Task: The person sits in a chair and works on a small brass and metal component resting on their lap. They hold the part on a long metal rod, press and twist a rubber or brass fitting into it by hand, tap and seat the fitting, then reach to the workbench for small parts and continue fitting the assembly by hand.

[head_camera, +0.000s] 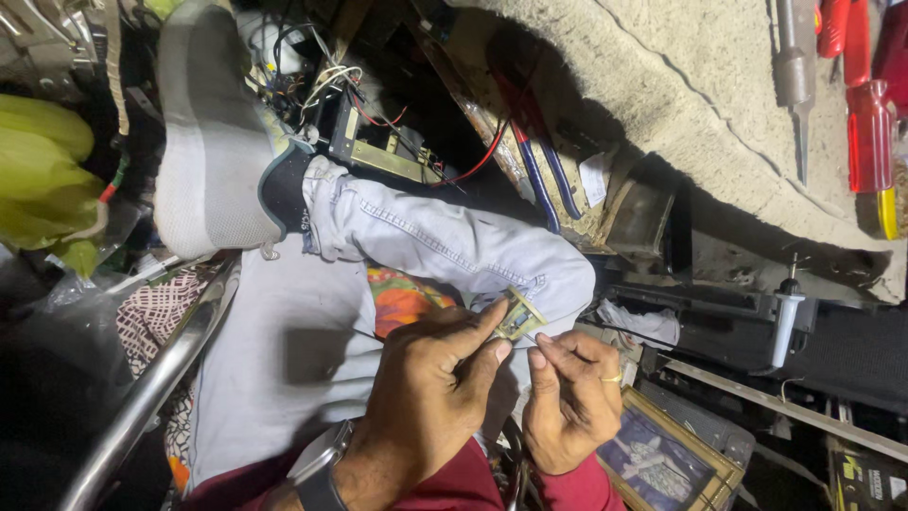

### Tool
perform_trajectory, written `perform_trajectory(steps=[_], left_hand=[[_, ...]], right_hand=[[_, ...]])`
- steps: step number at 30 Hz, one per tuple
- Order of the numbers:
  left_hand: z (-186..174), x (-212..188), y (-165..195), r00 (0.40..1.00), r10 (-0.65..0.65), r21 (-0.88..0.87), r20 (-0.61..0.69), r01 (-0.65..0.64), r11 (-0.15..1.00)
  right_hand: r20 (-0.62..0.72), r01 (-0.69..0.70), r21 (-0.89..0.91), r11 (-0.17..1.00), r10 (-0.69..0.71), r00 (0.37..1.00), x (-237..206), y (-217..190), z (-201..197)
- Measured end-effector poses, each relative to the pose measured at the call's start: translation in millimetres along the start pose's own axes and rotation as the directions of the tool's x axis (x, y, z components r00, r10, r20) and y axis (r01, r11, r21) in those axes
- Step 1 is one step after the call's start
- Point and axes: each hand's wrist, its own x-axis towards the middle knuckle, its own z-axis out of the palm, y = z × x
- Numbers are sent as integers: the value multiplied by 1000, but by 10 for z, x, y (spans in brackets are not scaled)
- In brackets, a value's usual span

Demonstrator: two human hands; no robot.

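hands meeting above the bent knee (530,270): left hand (430,383) pinching a small metal component (518,317) steady; right hand (567,402) fingertips pinched beside it on a thin wire.

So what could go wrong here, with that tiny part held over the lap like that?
The small part is pinched only at the fingertips of the left hand and right hand, above the raised knee. If it slips, it could vanish into the clutter of wires below. The spot is dim and shadowed, so a fine slip might go unnoticed.

Dim, cluttered workshop beside a rough concrete slab (719,123).
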Motion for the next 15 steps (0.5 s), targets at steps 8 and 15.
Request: perform_trajectory(steps=[8, 15], left_hand=[[-13, 0, -89, 910, -385, -238, 157, 413, 879], [13, 13, -278, 837, -460, -398, 295, 545, 738]], right_hand=[[51, -261, 300, 918, 258, 965, -247, 294, 94], [-7, -291, 464, 837, 331, 943, -432, 423, 28]])
